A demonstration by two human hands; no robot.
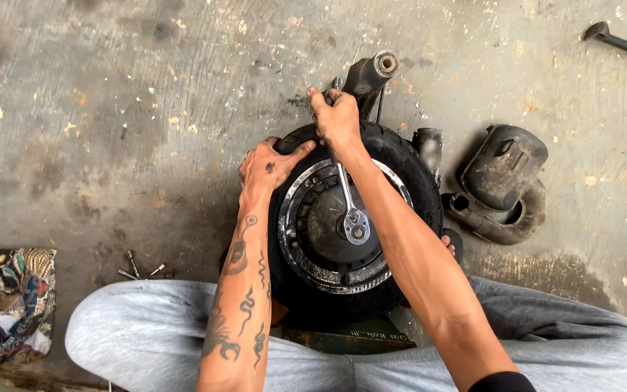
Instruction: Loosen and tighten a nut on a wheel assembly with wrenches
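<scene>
The person is sitting on the concrete floor (110,109) with a small black-tyred wheel (400,163) standing between the grey-trousered knees, resting on a flat box beneath it. The left hand (270,165) is pressing down on the tyre's upper left edge, fingers curled over the rubber, clamped there to brace it. Just beyond and to its right, the right hand (337,116) is closing firmly around the far end of a ratchet wrench (352,210), whose head is sitting on the hub nut, below that hand and toward the body. For a clean turn, the socket probably needs to be staying square on the nut while the left hand is resisting the wheel's rotation. Farther right of the right hand, a dark engine cover (502,181) is lying on the floor; left of the left hand, small loose bolts (139,268) and a patterned cloth (9,297).
</scene>
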